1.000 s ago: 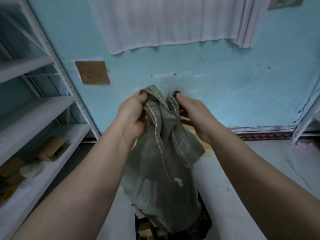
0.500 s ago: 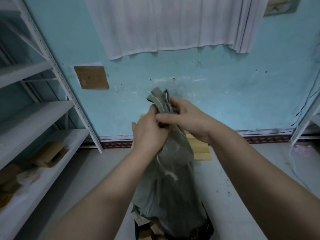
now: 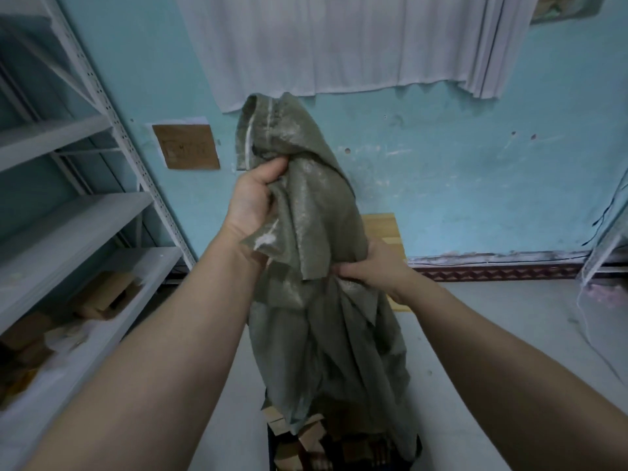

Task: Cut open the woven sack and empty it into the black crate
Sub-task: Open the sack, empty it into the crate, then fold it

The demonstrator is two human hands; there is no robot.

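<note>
A limp grey-green woven sack (image 3: 316,212) hangs upside down in front of me. My left hand (image 3: 253,202) grips its bunched upper part, and the top end sticks up above that hand. My right hand (image 3: 373,266) pinches the fabric lower down, at the sack's right side. The lower end drapes over the black crate (image 3: 416,448), which shows only at the bottom edge. Small wooden blocks (image 3: 311,433) lie in the crate under the sack.
White metal shelving (image 3: 85,219) with cardboard boxes (image 3: 105,294) runs along the left. A blue wall with a white curtain (image 3: 339,45) stands ahead. A wooden board (image 3: 387,232) leans at its base. Grey floor spreads to the right.
Both hands were together at the sack's top. The left hand has since lifted the sack higher, and the right hand has dropped to grip it lower down.
</note>
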